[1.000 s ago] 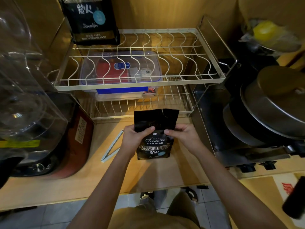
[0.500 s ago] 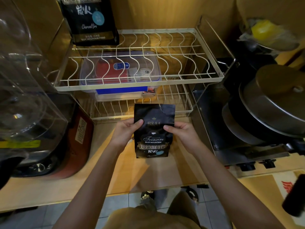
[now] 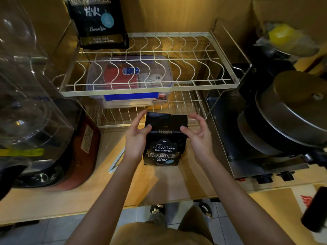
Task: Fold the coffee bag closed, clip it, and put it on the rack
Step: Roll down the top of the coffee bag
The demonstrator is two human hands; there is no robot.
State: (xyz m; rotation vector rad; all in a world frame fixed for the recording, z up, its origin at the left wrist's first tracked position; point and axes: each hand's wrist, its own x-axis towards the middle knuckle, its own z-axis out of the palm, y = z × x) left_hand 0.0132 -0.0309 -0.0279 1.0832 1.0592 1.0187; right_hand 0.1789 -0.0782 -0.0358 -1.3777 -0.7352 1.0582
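Observation:
A small black coffee bag stands upright on the wooden counter, just in front of the white wire rack. Its top flap is flat and unfolded. My left hand grips the bag's left side, thumb on the front and fingers behind the top. My right hand grips the right side with its thumb on the front edge and its fingers curled loosely by the top corner. A long pale clip lies on the counter to the left of my left wrist.
A larger black coffee bag stands on the rack's upper tier at the back left. A clear lidded box sits on the lower tier. A stove with stacked pans is to the right; clear and red-brown appliances are to the left.
The bag's crumpled top has been straightened and stands taller. Both hands slid from the bag's front to its upper sides, with the fingers now spread.

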